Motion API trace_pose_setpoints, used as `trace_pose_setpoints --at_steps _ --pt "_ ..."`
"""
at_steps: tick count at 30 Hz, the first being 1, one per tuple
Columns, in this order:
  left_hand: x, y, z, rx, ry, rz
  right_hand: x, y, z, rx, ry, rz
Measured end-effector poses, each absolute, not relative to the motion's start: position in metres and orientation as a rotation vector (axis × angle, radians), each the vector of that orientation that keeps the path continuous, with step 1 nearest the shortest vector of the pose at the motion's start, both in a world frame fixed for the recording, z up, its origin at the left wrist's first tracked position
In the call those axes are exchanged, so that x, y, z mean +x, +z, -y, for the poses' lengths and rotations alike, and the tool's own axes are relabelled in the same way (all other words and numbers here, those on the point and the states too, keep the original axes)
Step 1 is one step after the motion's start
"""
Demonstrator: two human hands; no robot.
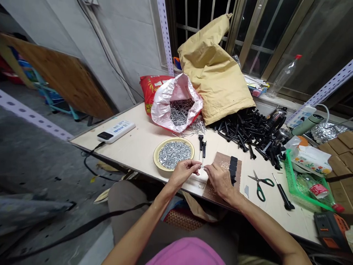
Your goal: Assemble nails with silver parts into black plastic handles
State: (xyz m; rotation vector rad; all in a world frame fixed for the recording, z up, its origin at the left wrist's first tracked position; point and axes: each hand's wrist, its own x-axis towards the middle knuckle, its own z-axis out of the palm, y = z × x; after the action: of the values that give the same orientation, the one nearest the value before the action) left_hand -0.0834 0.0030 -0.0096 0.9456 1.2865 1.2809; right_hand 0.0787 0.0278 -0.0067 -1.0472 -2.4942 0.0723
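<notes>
Fingertips nearly together, both hands work above the table's front edge. My right hand [220, 180] is closed in a pinch on a thin metal pin [203, 167] that points towards the left fingers. My left hand [184, 172] is pinched too; whatever lies between its fingertips is too small to make out. Beside it stands a yellow bowl [156, 162] full of small shiny metal parts [176, 154]. Two black-handled tools [202, 145] with thin shafts lie just beyond the fingers. Under my right hand is a brown board [220, 159] with black pieces [233, 167] along its right side.
Behind the bowl, a red bag [154, 86] spills long metal pins [180, 114]. A brown paper sack [217, 84] leans over a heap of black plastic parts [245, 129]. Scissors [259, 184], a screwdriver [282, 191] and a green basket [289, 176] lie right; a white device [118, 130] left.
</notes>
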Motion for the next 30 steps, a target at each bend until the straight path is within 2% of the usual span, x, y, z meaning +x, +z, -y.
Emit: trace_pose_setpoints --at_steps 3,8,13,19,30 --pt "-0.081 -0.009 -0.003 0.965 1.253 -1.283 0.082 -0.006 -0.028 -1.023 0.38 2.371" --pt "-0.078 -0.01 -0.004 0.973 1.183 -1.213 0.089 -0.001 -0.027 -0.951 0.628 2.294" --pt "-0.076 -0.01 -0.007 0.96 1.122 -1.167 0.09 0.002 -0.027 -1.203 1.074 2.115" --pt "-0.07 -0.01 -0.005 0.919 1.075 -1.152 0.105 -0.001 -0.022 -1.01 0.731 2.234" --pt "-0.037 -0.013 -0.002 0.84 1.118 -1.113 0.15 -0.007 -0.018 -1.153 0.466 2.088"
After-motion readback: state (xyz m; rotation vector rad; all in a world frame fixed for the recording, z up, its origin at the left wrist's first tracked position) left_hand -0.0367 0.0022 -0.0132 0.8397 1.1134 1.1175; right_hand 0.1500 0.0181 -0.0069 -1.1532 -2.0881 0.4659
